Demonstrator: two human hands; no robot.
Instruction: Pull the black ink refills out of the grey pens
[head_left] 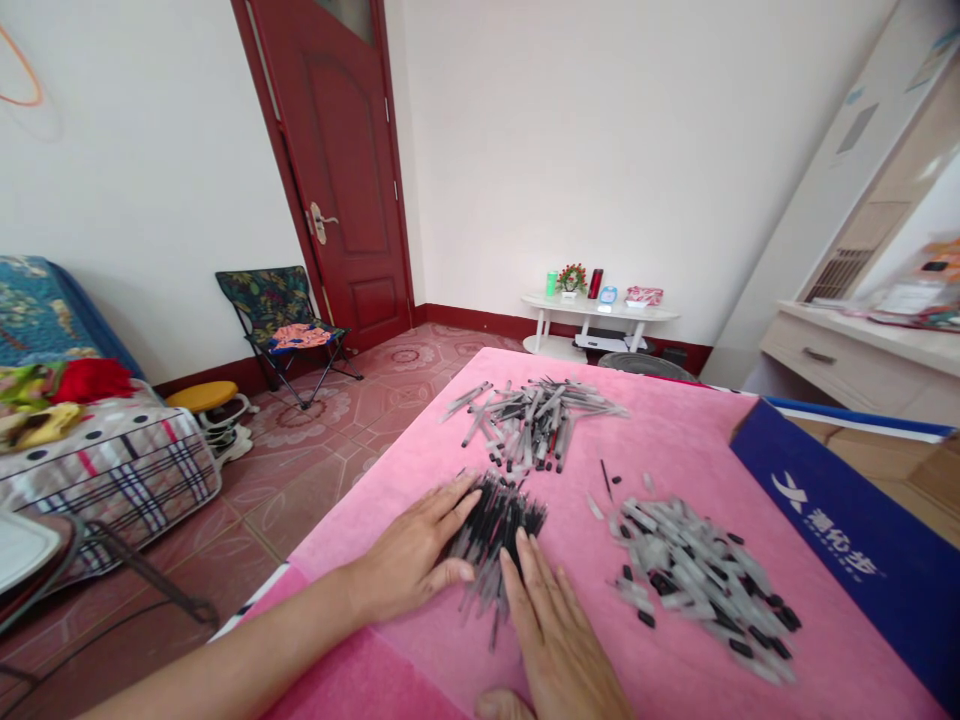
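Between my two hands lies a heap of pen refills (pixel 495 540), dark and thin, most of them pointing away from me. My left hand (pixel 420 540) rests flat against the heap's left side, fingers stretched over its edge. On the near right side, my right hand (pixel 551 620) lies with fingers extended, its fingertips touching the refills. Neither hand grips anything. Farther back is a pile of pens (pixel 536 415) with clear barrels and dark ends. To the right spreads a pile of clear pen barrels and caps (pixel 697 570), with small black pieces among them.
A pink cloth (pixel 420 470) covers the table. At its right edge stands a blue box (pixel 840 530), open at the top. Beyond are a folding chair (pixel 281 310), a white side table (pixel 600 305) and a red door (pixel 337 170). A yellow stool (pixel 202 397) stands left.
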